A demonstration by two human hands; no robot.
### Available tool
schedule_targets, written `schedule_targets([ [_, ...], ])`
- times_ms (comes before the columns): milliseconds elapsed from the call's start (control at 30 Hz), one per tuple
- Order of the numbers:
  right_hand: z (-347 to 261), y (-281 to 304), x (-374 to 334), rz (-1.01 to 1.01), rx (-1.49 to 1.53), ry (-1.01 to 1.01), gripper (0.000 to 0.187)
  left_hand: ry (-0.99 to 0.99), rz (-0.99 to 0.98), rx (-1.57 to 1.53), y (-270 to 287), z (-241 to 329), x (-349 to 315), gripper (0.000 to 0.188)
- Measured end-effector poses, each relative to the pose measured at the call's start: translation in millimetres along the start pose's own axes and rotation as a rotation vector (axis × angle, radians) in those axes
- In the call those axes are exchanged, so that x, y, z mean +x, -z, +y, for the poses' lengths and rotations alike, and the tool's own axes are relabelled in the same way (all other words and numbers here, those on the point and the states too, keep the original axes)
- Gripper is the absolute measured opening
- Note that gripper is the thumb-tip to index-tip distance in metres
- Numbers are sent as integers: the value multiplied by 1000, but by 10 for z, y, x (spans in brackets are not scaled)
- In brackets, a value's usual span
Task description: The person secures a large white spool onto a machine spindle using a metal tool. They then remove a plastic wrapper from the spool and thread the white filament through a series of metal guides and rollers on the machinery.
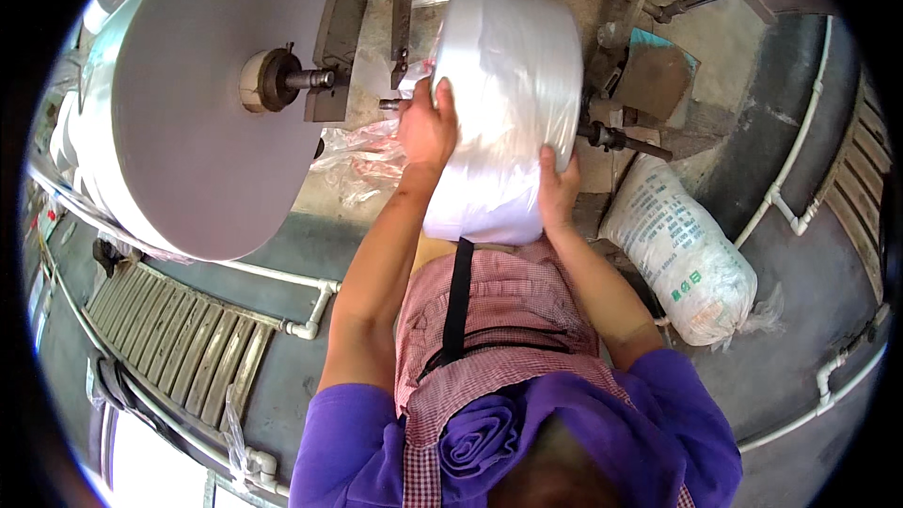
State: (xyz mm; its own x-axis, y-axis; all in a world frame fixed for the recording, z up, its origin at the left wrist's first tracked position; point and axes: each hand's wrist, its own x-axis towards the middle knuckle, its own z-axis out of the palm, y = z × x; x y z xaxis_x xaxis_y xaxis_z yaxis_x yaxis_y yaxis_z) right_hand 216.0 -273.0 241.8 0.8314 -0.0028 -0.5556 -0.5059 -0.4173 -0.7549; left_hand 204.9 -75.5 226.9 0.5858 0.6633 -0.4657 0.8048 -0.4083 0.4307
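Observation:
A thick roll of glossy white plastic film (508, 85) is in front of my apron at the centre, with a metal shaft (632, 139) sticking out on its right side. My left hand (431, 127) grips the left edge of this roll, thumb toward the film and fingers partly hidden behind the rim. Lower on the opposite side, my right hand (560, 188) holds the roll, its thumb up on the film and its other fingers partly out of sight. Crumpled clear plastic with red marks (372, 160) hangs beside my left wrist.
A much larger white roll (207, 113) on a shaft fills the left side, next to a dark metal frame (343, 28). On the right lies a stuffed white sack (687, 254). White pipes (306, 325) and slatted grating (179, 339) border the dark floor. A brown board (656, 80) lies beyond the sack.

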Motion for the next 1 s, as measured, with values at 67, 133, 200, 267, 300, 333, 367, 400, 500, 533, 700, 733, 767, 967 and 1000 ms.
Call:
schedule_targets([
  [67, -10, 9, 122, 33, -46, 86, 70, -19, 28, 31, -14, 124, 74, 45],
  [133, -133, -48, 194, 58, -114, 107, 67, 1, 37, 73, -14, 176, 211, 45],
  [200, -172, -67, 264, 75, -106, 122, 63, -25, 35, 83, -43, 187, 341, 45],
  [267, -315, -93, 384, 81, -132, 103, 62, -74, 24, 0, -47, 206, 501, 49],
  [300, -320, -112, 457, 99, -163, 63, 63, -65, -15, -7, -49, 176, 569, 50],
  [333, -259, -107, 566, 94, -126, 35, 65, -124, 10, -34, -59, 197, 569, 50],
  [367, -285, -111, 623, 91, -93, 86, 67, -192, -46, -144, 4, 210, 505, 49],
  [400, -287, -121, 696, 126, -218, 59, 70, -208, 35, -117, -69, 79, 439, 49],
  [500, -367, -126, 830, 149, -266, -19, 68, -181, 87, -135, -74, -19, 99, 51],
  [533, -379, -142, 864, 125, -255, -30, 70, -205, 122, -159, -39, 50, 50, 51],
  [700, -398, -211, 924, 188, -201, 18, 73, -134, 81, -40, 41, 228, 168, 52],
  [733, -413, -225, 936, 185, -192, 5, 73, -143, 95, -42, 43, 225, 200, 53],
  [767, -426, -232, 945, 181, -184, -8, 72, -151, 109, -45, 23, 202, 226, 53],
  [967, -450, -260, 974, 218, -157, 17, 71, -156, 134, -40, 29, 257, 270, 54],
  [1000, -458, -257, 970, 220, -144, 30, 70, -161, 144, -36, 34, 261, 276, 54],
])
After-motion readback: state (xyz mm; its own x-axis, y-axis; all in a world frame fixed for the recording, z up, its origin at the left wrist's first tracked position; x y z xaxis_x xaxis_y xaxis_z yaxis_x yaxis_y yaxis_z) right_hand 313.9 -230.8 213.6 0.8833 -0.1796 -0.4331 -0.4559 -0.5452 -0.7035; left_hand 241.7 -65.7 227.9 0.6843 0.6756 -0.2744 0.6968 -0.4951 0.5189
